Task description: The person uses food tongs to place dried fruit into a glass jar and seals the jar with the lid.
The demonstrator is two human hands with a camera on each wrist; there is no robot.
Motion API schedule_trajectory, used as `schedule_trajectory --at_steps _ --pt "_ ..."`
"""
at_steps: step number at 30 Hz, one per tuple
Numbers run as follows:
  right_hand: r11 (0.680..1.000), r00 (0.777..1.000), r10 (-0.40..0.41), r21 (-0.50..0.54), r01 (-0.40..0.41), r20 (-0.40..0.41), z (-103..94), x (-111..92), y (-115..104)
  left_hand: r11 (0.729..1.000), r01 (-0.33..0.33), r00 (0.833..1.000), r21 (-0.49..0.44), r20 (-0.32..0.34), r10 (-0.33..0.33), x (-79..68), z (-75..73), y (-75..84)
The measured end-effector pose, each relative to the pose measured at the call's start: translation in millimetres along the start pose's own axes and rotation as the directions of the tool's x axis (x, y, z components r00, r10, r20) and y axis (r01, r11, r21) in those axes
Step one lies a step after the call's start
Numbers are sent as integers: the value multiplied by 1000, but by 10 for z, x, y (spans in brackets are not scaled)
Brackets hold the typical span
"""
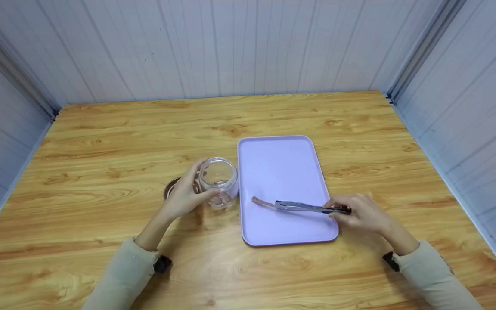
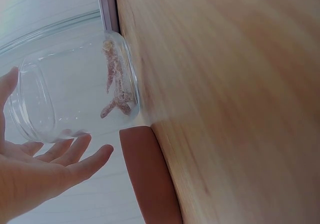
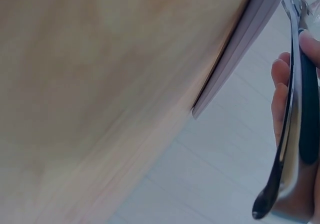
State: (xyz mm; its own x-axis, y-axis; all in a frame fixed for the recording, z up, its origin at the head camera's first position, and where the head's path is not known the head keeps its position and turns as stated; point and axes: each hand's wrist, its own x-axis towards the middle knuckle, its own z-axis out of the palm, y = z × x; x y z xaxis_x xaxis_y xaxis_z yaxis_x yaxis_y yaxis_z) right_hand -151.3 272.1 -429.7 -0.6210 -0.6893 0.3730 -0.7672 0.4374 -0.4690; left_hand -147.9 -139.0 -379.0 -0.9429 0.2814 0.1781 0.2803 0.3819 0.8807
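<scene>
My left hand [image 1: 187,193] holds a clear jar [image 1: 218,183], thumb on one side and fingers on the other. The jar is upright on the table, its mouth uncovered. Several brownish, knobbly pieces [image 2: 119,82] lie at its bottom in the left wrist view. My right hand [image 1: 358,212] grips metal tongs [image 1: 302,207] with dark handles, squeezed nearly together over the tray [image 1: 280,165]. At their tips is a thin brown stick-like piece [image 1: 261,201]. I cannot tell whether it touches the tray. The right wrist view shows the handles of the tongs [image 3: 300,124], but not the piece.
The lilac tray stands just right of the jar. A round brown lid [image 1: 170,188] lies left of the jar, partly behind my left hand; its brown edge [image 2: 150,174] is close to the jar's base. Pale panel walls [image 1: 230,47] border the wooden table [image 1: 114,142].
</scene>
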Motion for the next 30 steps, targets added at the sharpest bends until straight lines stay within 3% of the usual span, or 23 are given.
schedule_trajectory --at_steps 7,18,30 --pt "999 999 40 30 -40 5 -33 -8 4 1000 -4 1000 8 -5 4 4 -1 -7" --pt "1000 998 -15 15 16 -58 -127 27 -10 1000 -12 1000 -1 -5 12 0 6 -14" --pt "999 997 -18 29 20 -73 -343 156 -63 1000 -22 1000 -18 -6 21 10 9 -32"
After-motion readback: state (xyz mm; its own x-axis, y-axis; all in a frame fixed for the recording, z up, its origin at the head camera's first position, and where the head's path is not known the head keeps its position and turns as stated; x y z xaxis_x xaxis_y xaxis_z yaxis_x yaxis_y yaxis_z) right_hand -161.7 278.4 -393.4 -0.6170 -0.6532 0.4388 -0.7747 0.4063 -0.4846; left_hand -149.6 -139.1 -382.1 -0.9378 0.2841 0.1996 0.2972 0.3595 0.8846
